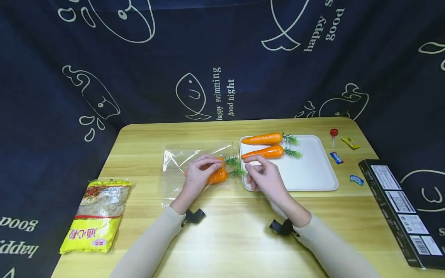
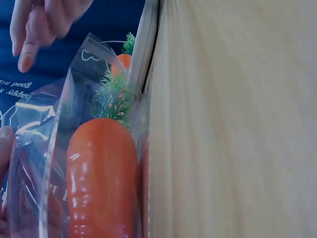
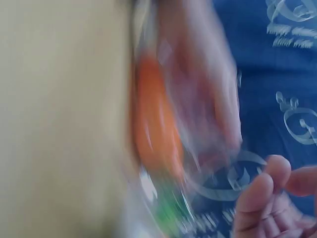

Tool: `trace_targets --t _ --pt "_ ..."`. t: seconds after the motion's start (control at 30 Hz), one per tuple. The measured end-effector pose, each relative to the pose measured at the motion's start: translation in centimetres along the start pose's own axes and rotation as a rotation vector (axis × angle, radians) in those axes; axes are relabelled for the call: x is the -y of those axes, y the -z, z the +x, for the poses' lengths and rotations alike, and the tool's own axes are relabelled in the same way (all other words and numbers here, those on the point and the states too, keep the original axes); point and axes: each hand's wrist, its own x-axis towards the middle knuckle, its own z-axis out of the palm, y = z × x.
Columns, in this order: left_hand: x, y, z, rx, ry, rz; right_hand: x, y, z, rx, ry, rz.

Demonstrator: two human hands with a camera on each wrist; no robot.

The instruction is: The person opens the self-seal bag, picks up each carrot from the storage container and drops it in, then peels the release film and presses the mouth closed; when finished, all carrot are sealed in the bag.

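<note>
A clear plastic bag [image 1: 174,164] lies on the table with orange carrots [image 1: 218,177] inside. Their green tops [image 1: 238,170] point right, toward the tray. My left hand [image 1: 199,173] is over the bag and pinches its upper film between thumb and fingers; in the left wrist view the film rises beside a carrot [image 2: 103,173]. Just right of the green tops, my right hand [image 1: 265,177] is raised over the tray's left edge. Its fingers are loosely bent with nothing between them. The right wrist view shows the bagged carrot [image 3: 157,119] blurred.
On the white tray [image 1: 309,170] lie two more carrots [image 1: 265,138]. Right of it are a red lollipop [image 1: 333,132] and several small wrapped candies [image 1: 336,157]. A black box [image 1: 396,208] stands at the right edge. A yellow food packet [image 1: 97,216] lies at left.
</note>
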Motion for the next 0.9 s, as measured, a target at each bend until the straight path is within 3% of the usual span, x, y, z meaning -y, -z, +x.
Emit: trace_targets --t 0.1,0.2,0.37,0.47,0.57,0.7,0.8,0.9 --pt "0.0 0.1 0.1 -0.021 -0.010 0.002 -0.4 -2.0 -1.3 0.093 -0.167 0.166" --pt "0.0 0.0 0.2 -0.014 -0.008 0.012 -1.2 -3.9 -1.3 0.174 -0.207 0.192" --pt "-0.1 -0.3 0.2 0.068 -0.019 0.075 -2.5 -5.4 -1.0 0.146 -0.231 0.244" --pt "-0.9 0.3 1.0 0.147 -0.066 0.191 -3.0 -5.7 -1.1 0.106 -0.240 0.249" --pt "-2.6 1.4 3.5 0.246 -0.077 0.348 -3.2 -5.9 -1.4 0.085 -0.248 0.256" --pt "-3.8 2.3 8.8 0.409 0.014 0.506 -3.4 -6.1 -1.5 0.060 -0.234 0.267" --pt "-2.8 2.0 12.5 0.581 0.099 0.558 -3.5 -6.3 -1.6 0.047 -0.231 0.260" --pt "-1.4 1.4 14.4 0.756 0.144 0.578 -3.6 -6.6 -1.7 0.060 -0.235 0.260"
